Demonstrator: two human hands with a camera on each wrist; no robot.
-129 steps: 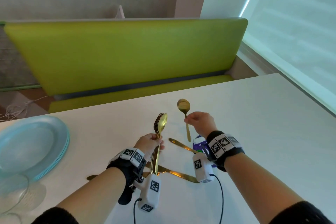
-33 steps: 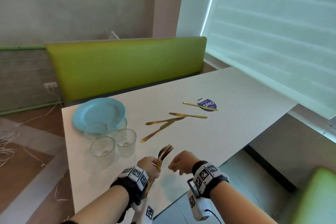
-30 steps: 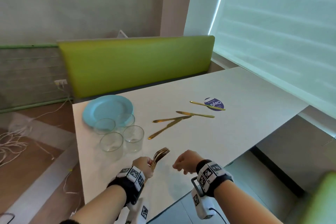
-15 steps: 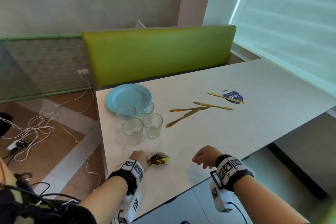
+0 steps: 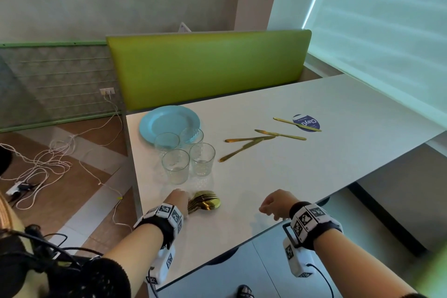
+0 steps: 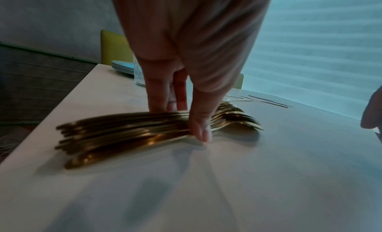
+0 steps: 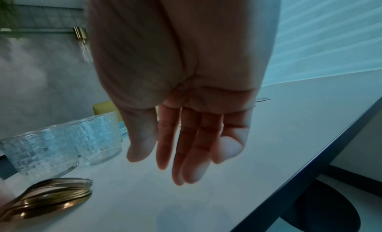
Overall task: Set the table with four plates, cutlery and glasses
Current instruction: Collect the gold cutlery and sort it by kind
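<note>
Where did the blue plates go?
In the head view, the blue plates sit stacked at the table's far left corner, by the green bench, just behind the four glasses.

Left hand (image 6: 186, 59) pinches stacked gold cutlery (image 6: 124, 131) on the table (image 6: 268, 178).

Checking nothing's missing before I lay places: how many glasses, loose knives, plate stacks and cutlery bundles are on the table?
Glasses: 4
Loose knives: 4
Plate stacks: 1
Cutlery bundles, held by the left hand: 1
Total: 10
</note>
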